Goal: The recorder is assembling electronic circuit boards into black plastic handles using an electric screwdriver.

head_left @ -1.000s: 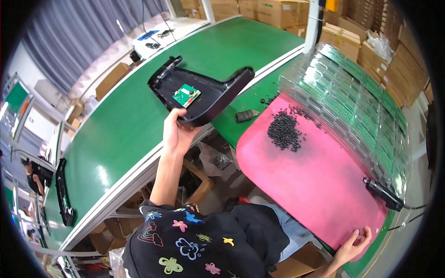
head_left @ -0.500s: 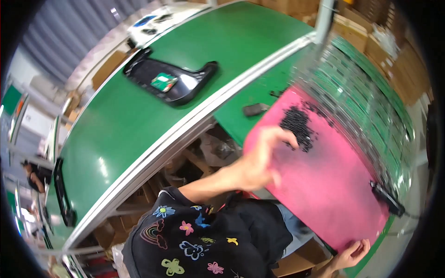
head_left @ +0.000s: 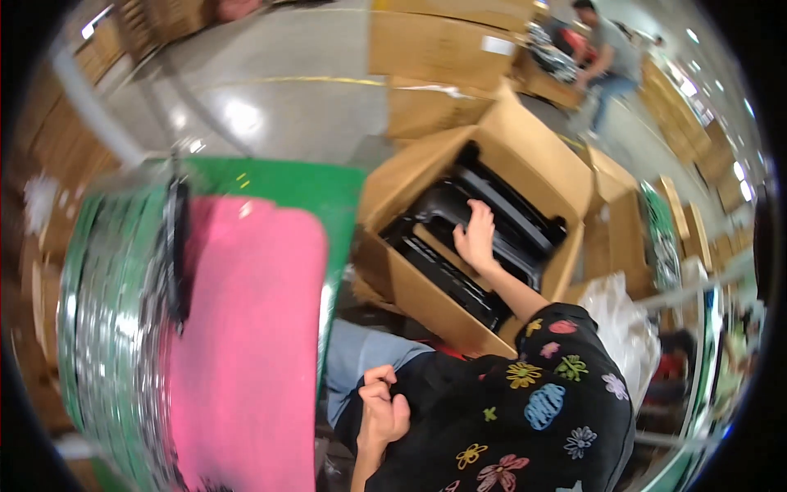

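My right hand (head_left: 478, 238) reaches into an open cardboard box (head_left: 410, 283) at the centre right. Its fingers are stretched out over a glossy black plastic part (head_left: 512, 217); whether they touch it I cannot tell. More black plastic parts (head_left: 451, 275) lie in the box beside a cardboard divider (head_left: 443, 246). My left hand (head_left: 382, 410) is held in front of my body, near the pink mat's edge. Its fingers are curled in, with nothing visible in them.
A pink mat (head_left: 254, 353) covers much of the green table (head_left: 336, 189) on the left. A black elongated tool (head_left: 175, 246) lies by clear plastic trays (head_left: 111, 328). Stacked cartons (head_left: 447, 45) stand behind the box. Another person (head_left: 608, 61) bends at the far right.
The view has swung right, from the long green bench to the box. My left hand has left the mat near the small black pieces; my right hand has gone into the box.
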`<move>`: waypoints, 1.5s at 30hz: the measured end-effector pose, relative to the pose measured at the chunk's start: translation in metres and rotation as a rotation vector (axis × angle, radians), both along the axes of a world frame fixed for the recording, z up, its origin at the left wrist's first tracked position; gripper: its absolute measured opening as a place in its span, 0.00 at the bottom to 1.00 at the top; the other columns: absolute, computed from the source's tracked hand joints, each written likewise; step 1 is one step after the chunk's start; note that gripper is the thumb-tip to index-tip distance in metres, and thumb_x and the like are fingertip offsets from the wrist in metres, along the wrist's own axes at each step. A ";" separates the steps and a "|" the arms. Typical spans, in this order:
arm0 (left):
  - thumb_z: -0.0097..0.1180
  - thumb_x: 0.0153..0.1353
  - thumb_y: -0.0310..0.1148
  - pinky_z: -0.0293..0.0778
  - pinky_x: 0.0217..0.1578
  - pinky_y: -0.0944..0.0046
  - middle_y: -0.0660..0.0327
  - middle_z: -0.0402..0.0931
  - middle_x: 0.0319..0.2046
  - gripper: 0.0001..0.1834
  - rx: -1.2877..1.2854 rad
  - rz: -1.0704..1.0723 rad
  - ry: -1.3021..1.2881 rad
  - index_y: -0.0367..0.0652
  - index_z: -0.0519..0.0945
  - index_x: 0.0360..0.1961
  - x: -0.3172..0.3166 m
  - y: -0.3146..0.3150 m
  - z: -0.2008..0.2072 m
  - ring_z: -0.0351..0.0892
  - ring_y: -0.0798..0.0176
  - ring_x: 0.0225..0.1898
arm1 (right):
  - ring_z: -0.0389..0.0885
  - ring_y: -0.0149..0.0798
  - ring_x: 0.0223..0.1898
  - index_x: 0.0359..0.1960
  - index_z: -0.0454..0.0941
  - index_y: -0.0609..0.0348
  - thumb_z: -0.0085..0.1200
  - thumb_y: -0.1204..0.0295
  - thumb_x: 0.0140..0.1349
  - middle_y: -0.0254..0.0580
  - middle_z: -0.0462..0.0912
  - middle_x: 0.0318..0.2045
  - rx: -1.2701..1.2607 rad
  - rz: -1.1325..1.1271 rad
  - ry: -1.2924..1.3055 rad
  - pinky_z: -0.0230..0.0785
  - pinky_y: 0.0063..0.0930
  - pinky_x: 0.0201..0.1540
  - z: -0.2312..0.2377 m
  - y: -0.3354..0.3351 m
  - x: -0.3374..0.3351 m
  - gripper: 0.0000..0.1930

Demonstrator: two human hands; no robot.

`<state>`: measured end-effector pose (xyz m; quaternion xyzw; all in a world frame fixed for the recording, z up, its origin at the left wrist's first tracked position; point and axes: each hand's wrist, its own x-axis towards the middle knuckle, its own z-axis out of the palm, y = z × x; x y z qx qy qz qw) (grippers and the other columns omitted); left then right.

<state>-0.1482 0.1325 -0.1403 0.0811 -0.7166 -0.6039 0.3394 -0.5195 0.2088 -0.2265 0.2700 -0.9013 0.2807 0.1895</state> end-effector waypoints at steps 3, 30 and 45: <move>0.43 0.60 0.17 0.68 0.37 0.61 0.48 0.71 0.37 0.11 0.070 -0.163 -0.144 0.40 0.57 0.40 -0.010 -0.007 -0.015 0.68 0.57 0.31 | 0.54 0.61 0.66 0.66 0.53 0.60 0.60 0.59 0.55 0.57 0.56 0.66 0.333 -0.280 -0.365 0.53 0.55 0.65 -0.093 0.073 0.004 0.41; 0.44 0.67 0.22 0.67 0.30 0.73 0.64 0.75 0.26 0.05 0.215 0.024 -0.474 0.38 0.73 0.36 -0.017 -0.026 -0.074 0.68 0.74 0.26 | 0.83 0.43 0.35 0.35 0.83 0.59 0.55 0.49 0.57 0.47 0.84 0.34 0.595 -0.056 -1.371 0.76 0.36 0.42 -0.197 0.078 0.058 0.23; 0.45 0.66 0.22 0.69 0.31 0.72 0.63 0.75 0.27 0.04 0.195 0.018 -0.406 0.36 0.73 0.36 -0.014 -0.025 -0.075 0.71 0.73 0.28 | 0.79 0.50 0.51 0.48 0.80 0.58 0.48 0.45 0.61 0.49 0.82 0.48 0.665 0.211 -1.119 0.70 0.41 0.53 -0.224 0.089 0.043 0.29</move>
